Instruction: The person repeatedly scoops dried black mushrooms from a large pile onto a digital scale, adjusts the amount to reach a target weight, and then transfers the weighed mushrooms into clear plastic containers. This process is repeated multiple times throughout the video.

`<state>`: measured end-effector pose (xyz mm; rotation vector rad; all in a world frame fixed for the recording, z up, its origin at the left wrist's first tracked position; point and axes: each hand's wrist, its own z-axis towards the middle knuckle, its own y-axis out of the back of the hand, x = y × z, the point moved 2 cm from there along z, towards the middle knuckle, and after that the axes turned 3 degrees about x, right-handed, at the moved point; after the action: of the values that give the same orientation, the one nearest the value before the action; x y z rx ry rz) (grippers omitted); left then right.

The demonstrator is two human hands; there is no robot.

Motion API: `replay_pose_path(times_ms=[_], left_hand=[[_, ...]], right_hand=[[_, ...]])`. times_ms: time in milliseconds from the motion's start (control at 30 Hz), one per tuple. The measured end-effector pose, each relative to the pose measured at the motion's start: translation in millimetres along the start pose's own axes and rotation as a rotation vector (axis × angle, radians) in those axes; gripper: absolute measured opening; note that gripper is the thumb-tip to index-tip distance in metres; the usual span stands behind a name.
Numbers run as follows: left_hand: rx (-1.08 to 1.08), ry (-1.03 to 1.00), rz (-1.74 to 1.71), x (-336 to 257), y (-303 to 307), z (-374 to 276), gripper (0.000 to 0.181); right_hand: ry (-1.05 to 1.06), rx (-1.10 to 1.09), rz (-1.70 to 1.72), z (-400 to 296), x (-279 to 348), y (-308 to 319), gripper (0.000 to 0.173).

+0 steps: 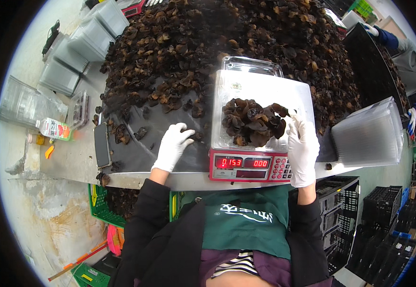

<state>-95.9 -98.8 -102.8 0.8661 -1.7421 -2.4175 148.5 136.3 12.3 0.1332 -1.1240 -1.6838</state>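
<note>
My left hand (174, 146), in a white glove, is low over the dark tabletop. Its curled fingertips meet a small piece of wood ear fungus (196, 136); whether they grip it is unclear. My right hand (303, 152), also gloved in white, is at the right side of a red digital scale (216, 175) with lit red digits. Its fingertips are beside the clump of wood ear fungus (252, 122), in a clear plastic tray (261, 146) on the scale's pan (297, 89). What those fingers grip is hidden.
A large heap of wood ear (193, 46) covers the table's far side. Stacked clear trays (369, 132) stand at right, more trays (89, 39) at left. A phone (102, 145) and bottle (54, 129) lie left. A co-worker's gloved hand (411, 120) shows far right.
</note>
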Motion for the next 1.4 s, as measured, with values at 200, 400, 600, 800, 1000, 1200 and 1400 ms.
replay_pose_path(times_ms=[200, 400, 600, 800, 1000, 1200, 1400], left_hand=[[-0.129, 0.177, -0.5, 18.9, 19.8, 14.2, 0.014], [-0.344, -0.233, -0.437, -105.7, 85.8, 79.6, 0.021], [-0.039, -0.484, -0.134, -159.0, 36.5, 112.5, 0.034], [-0.251, -0.481, -0.206, -150.8, 77.1, 110.6, 0.032], [-0.06, -0.054, -0.058, -29.1, 29.1, 106.6, 0.026], [-0.037, -0.095, -0.144, 15.2, -25.9, 78.8, 0.017], [-0.281, 0.027, -0.43, -13.9, 33.8, 83.8, 0.015]], right_hand=[[-0.042, 0.014, 0.088, -2.7, 15.4, 20.1, 0.021], [0.069, 0.134, 0.123, 9.1, 52.5, 20.7, 0.056], [0.095, 0.319, -0.122, -4.1, 40.7, -0.8, 0.022], [-0.226, 0.222, 0.186, -11.1, 30.0, 22.8, 0.017], [-0.311, 0.041, 0.322, -10.8, 8.7, 29.6, 0.014], [-0.379, 0.057, 0.252, -11.6, -11.6, 23.6, 0.019], [-0.433, 0.123, 0.257, -4.7, -12.0, 14.2, 0.026]])
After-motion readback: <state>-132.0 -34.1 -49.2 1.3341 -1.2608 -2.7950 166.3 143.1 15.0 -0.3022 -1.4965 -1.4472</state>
